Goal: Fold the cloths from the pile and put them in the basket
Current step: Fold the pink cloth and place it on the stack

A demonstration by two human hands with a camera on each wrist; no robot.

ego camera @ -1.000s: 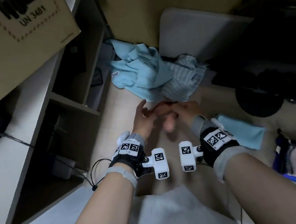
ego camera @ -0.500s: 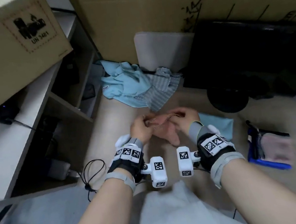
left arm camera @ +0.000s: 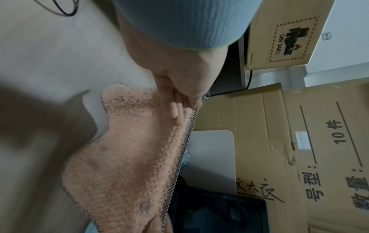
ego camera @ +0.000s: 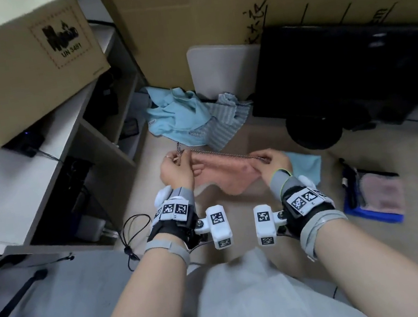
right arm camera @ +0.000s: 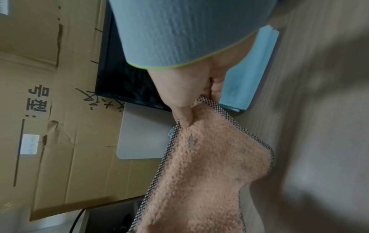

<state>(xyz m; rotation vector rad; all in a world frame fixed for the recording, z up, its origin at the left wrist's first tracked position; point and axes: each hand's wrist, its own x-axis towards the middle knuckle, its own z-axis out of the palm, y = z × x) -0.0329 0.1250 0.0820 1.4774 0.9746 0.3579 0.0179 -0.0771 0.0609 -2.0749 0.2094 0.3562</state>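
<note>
A fluffy peach cloth [ego camera: 225, 175] with a checked border hangs in the air between my hands. My left hand [ego camera: 176, 167] pinches its left top corner and my right hand [ego camera: 271, 162] pinches the right top corner, so the top hem is stretched between them. The wrist views show the same cloth [left arm camera: 123, 157] [right arm camera: 199, 170] hanging from each pinch. The pile [ego camera: 190, 118] of light blue and striped grey cloths lies on the floor beyond. A blue basket [ego camera: 372, 214] at the right holds a folded pink cloth [ego camera: 383, 192].
A folded light blue cloth [ego camera: 306, 166] lies on the floor under my right hand. A black monitor [ego camera: 339, 72] and cardboard boxes [ego camera: 219, 6] stand behind. A white shelf unit [ego camera: 49, 145] with a box on top is at the left. Cables [ego camera: 132, 233] lie near it.
My hands have moved apart, spreading the peach cloth from a bunch into a stretched top edge. The head view has tilted up, bringing the basket into sight at the right.
</note>
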